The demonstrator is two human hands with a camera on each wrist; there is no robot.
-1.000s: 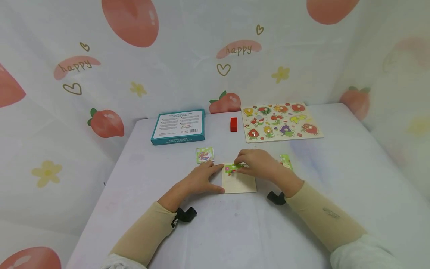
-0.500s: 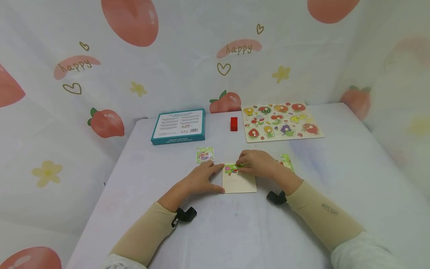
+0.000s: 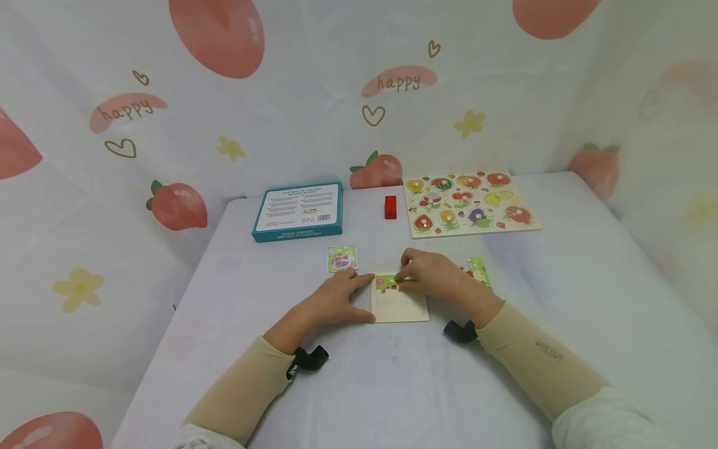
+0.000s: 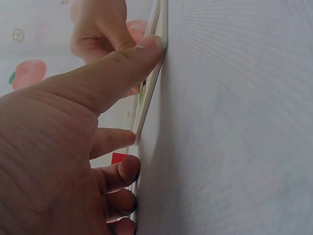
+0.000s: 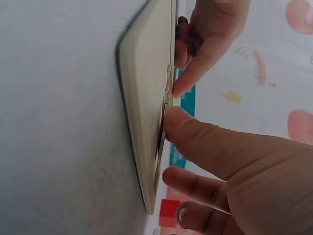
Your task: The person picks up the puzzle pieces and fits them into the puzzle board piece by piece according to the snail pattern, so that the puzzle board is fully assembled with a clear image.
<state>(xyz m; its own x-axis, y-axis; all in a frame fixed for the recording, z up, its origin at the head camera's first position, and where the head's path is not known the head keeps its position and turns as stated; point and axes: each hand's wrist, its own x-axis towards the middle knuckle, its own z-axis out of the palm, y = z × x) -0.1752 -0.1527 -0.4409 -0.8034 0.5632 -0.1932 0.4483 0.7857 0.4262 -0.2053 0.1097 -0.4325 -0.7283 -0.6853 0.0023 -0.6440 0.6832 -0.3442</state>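
Note:
A small square wooden puzzle board [image 3: 399, 307] lies on the table between the hands, its near part bare wood. Across its far side sits a green puzzle piece [image 3: 385, 282] with a pink flower print. My right hand [image 3: 432, 274] pinches this piece at its right part; the right wrist view shows the thumb [image 5: 178, 117] against its edge. Along the board's left side my left hand [image 3: 335, 297] is spread, index finger at the far corner, thumb [image 4: 149, 44] on the near corner. The right fingers hide part of the piece.
A square picture piece [image 3: 343, 258] lies beyond the left hand. Another green piece [image 3: 477, 269] is partly hidden behind the right hand. Farther back are a teal box [image 3: 297, 212], a red block [image 3: 390, 207] and a fruit peg puzzle [image 3: 470, 206].
My right fingers have shifted slightly on the green piece, which now appears to lie flatter on the board. The left hand has stayed in place.

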